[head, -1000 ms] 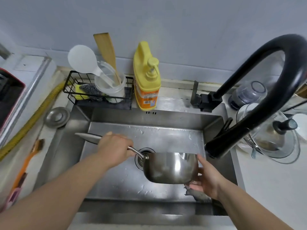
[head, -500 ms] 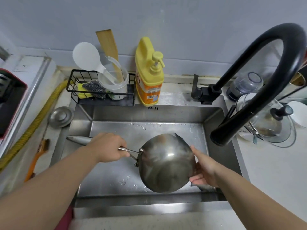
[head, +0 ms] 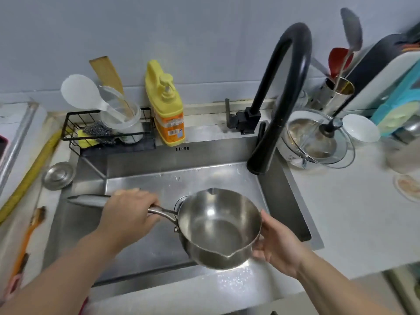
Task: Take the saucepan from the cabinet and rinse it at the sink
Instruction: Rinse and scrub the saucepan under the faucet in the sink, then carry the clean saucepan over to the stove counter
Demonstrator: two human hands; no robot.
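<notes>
Head view: fingers (head: 136,202) wrap saucepan (head: 219,226) handle.

And the saucepan (head: 219,228) has rolled back — half a second ago its round bottom faced up, now the open mouth does, tilted toward the near edge of the sink (head: 227,289). The right hand (head: 276,245) has slid to cup its right wall.

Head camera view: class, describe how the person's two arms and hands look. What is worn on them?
The left hand and right hand are bare: no gloves, rings, watch or bracelet show. Both forearms are uncovered right to the frame edge, with no sleeve, cuff or marking in sight.
</notes>
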